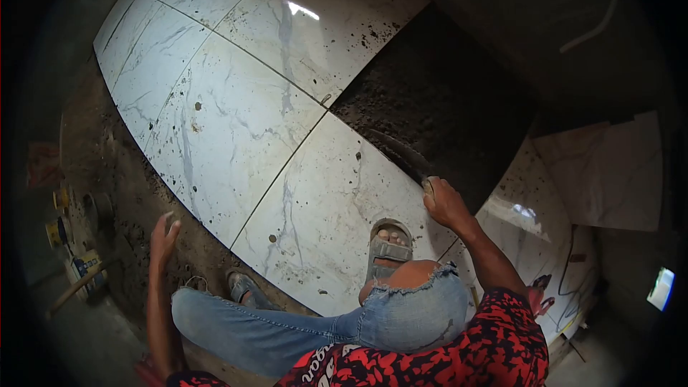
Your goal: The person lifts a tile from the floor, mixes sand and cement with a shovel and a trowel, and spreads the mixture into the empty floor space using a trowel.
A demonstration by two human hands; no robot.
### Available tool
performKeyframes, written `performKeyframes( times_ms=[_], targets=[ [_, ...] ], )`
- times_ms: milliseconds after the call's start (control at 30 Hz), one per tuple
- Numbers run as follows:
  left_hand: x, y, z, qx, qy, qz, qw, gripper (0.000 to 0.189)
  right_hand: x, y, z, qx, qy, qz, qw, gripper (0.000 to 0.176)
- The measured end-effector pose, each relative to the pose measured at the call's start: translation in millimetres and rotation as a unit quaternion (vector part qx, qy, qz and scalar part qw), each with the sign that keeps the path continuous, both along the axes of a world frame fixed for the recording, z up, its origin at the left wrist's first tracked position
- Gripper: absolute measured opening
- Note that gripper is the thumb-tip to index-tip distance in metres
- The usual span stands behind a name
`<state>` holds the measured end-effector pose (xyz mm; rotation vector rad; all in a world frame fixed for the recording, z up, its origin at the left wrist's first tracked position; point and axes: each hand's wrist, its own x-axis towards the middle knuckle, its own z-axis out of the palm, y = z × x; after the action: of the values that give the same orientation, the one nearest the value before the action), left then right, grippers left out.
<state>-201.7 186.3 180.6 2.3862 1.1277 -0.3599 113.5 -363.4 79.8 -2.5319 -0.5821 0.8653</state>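
Observation:
My right hand [447, 204] is closed round the handle of what looks like a trowel [395, 149]. Its long dark blade lies along the border between a white marbled tile [308, 193] and a dark, untiled patch of mortar or soil [451, 93]. Crumbs of the dark material show near the blade. My left hand [165, 238] is held out over the dirt floor, left of the tiles, with thumb and fingers apart and nothing in it.
My sandalled foot [389, 244] rests on the near tile. More tiles [215, 100], specked with dirt, spread up and left. Loose tiles [609, 172] lie at the right. A wooden-handled tool [72, 294] and yellow items [55, 231] sit at the left; cables [573, 287] lie lower right.

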Motion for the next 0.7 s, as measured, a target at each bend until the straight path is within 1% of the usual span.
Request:
performKeyframes(
  times_ms=[67, 100, 133, 167, 200, 267, 333, 367, 400, 433, 500, 533, 600, 633, 667, 700],
  targets=[
    [61, -4, -8, -0.001, 0.068, -0.093, 0.993, 0.048, -8, -12, 4, -0.042, -0.010, 0.032, 0.999, 0.037],
    [93, -21, -7, -0.006, 0.073, -0.151, 0.986, 0.049, -14, -21, 2, -0.043, -0.008, 0.029, 0.999, 0.037],
    [122, -34, -7, -0.010, 0.078, -0.207, 0.975, 0.050, -20, -31, -2, -0.010, -0.029, 0.043, 0.999, 0.037],
    [134, -35, -30, 0.009, 0.042, -0.280, 0.959, 0.050, -21, -35, -5, 0.023, -0.050, 0.060, 0.997, 0.037],
    [153, -46, -42, -0.008, 0.030, -0.315, 0.949, 0.051, -19, -31, -6, 0.024, -0.048, 0.061, 0.997, 0.037],
    [187, -78, -62, -0.023, 0.042, -0.336, 0.941, 0.054, -10, -14, -8, 0.044, -0.005, 0.068, 0.997, 0.038],
    [211, -108, -88, -0.054, 0.071, -0.334, 0.939, 0.062, -1, 15, -35, 0.094, -0.035, 0.089, 0.991, 0.036],
    [225, -128, -91, -0.070, 0.113, -0.307, 0.942, 0.066, 4, 35, -39, 0.096, -0.033, 0.089, 0.991, 0.036],
    [224, -139, -114, -0.020, 0.095, -0.331, 0.939, 0.070, 8, 55, -42, 0.106, -0.028, 0.088, 0.990, 0.037],
    [232, -155, -116, -0.019, 0.107, -0.342, 0.933, 0.071, 13, 66, -45, 0.116, -0.026, 0.089, 0.989, 0.037],
    [242, -181, -117, -0.014, 0.119, -0.310, 0.943, 0.071, 11, 57, -38, 0.110, -0.021, 0.086, 0.990, 0.037],
    [241, -183, -119, -0.016, 0.122, -0.309, 0.943, 0.071, 12, 50, -33, 0.102, -0.024, 0.087, 0.991, 0.037],
    [240, -184, -121, -0.051, 0.013, -0.286, 0.957, 0.072, 8, 30, -29, 0.087, -0.013, 0.083, 0.993, 0.036],
    [241, -181, -124, -0.051, 0.016, -0.286, 0.957, 0.072, 5, 25, -28, 0.071, -0.002, 0.078, 0.994, 0.034],
    [244, -178, -132, -0.047, -0.011, -0.274, 0.961, 0.074, 6, 28, -31, 0.085, -0.014, 0.077, 0.993, 0.029],
    [250, -175, -139, -0.043, -0.040, -0.263, 0.963, 0.077, 9, 39, -30, 0.085, -0.012, 0.075, 0.993, 0.029]
  ],
)
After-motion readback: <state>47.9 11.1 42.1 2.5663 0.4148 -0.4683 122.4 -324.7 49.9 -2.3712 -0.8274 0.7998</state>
